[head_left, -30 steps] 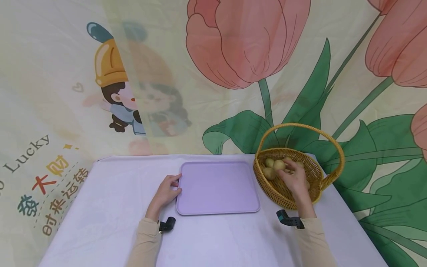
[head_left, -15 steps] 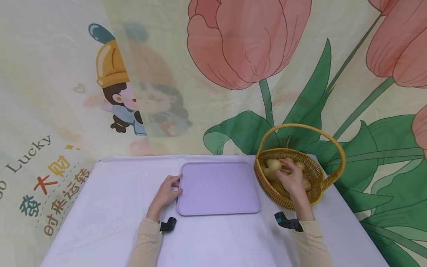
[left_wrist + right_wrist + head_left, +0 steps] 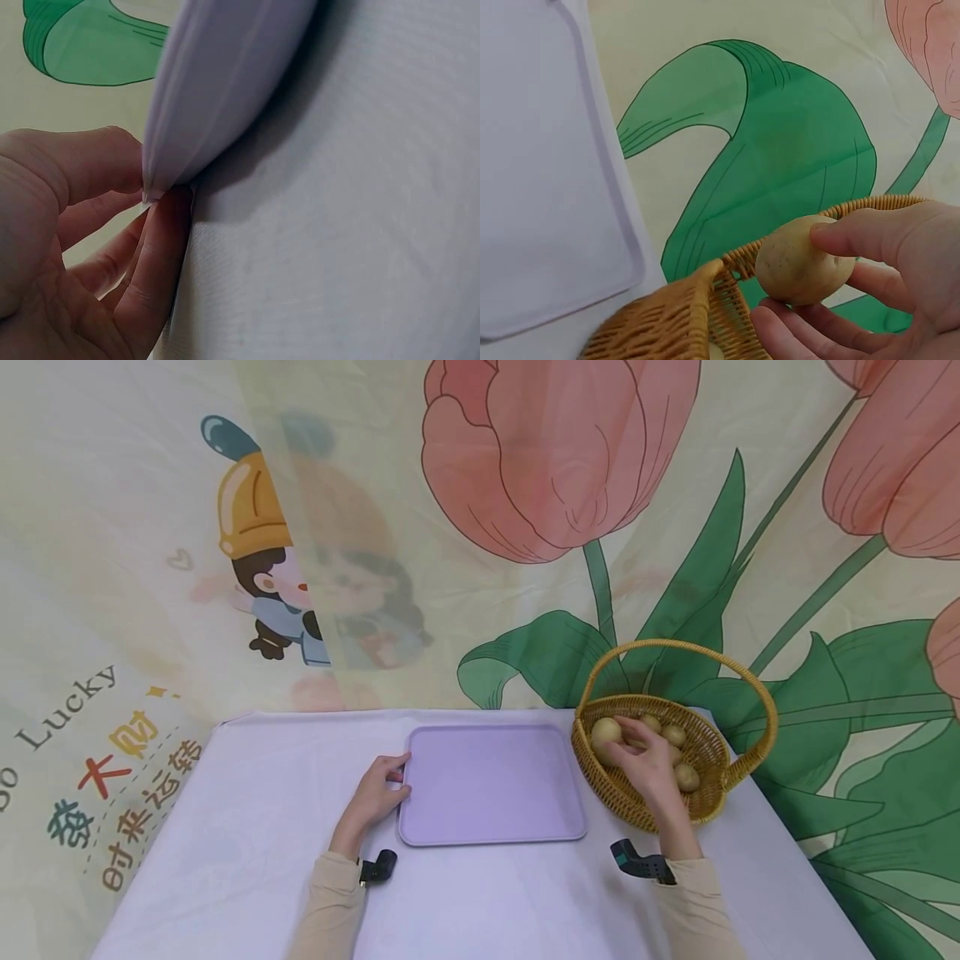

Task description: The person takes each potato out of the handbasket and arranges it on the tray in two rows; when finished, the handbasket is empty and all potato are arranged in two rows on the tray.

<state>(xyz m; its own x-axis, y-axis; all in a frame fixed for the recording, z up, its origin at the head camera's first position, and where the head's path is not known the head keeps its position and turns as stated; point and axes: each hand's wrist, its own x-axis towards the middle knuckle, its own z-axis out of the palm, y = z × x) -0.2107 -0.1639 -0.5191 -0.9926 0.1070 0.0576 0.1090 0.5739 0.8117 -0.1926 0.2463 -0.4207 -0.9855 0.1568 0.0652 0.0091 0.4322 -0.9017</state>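
A pale, rounded potato [image 3: 799,259] is held between the thumb and fingers of my right hand [image 3: 652,768], just over the left side of the wicker basket [image 3: 613,800]. Several other potatoes [image 3: 686,777] lie inside the basket, some partly hidden by the hand. To the basket's left, a lilac rectangular tray [image 3: 491,785] lies on the table with nothing on it. My left hand [image 3: 373,795] pinches the tray's left edge; in the left wrist view, the thumb is against the rim [image 3: 161,161] and a finger reaches beneath it.
A white cloth covers the table [image 3: 465,902]. The basket's tall arched handle [image 3: 675,643] rises over its opening. Behind the table hangs a backdrop [image 3: 510,610] printed with tulips, leaves and a cartoon figure.
My right hand has moved a little to the left with the potato, toward the basket's left rim, uncovering more potatoes on the right. The left hand and tray stay in place.
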